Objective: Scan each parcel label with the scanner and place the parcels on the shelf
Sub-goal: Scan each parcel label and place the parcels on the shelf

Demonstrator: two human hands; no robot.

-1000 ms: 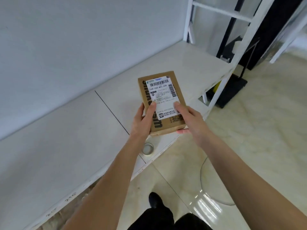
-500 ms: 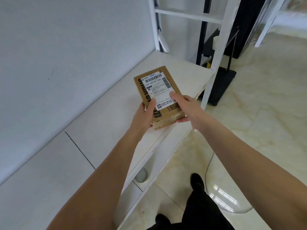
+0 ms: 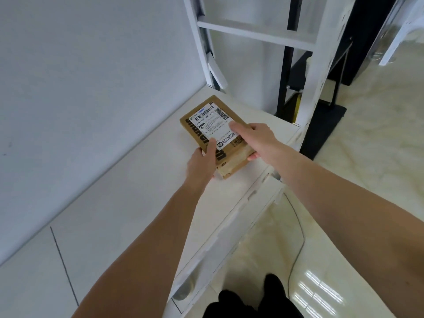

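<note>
While the parcel (image 3: 214, 134) is hovering label-up low over the white shelf (image 3: 142, 203), the left hand (image 3: 202, 164) and right hand (image 3: 257, 140) are gripping its near end, placement seemingly almost finished, no scanner showing, with bare room leftward and an upright post (image 3: 319, 72) crowding the right.

- White label (image 3: 214, 125) on the top face of the parcel (image 3: 220, 138): barcode at its far end, the number "159-159 A01-630" beneath it.
- Remaining print on the label: too small to read.
- Black lettering beside the label: partly covered, illegible.
</note>
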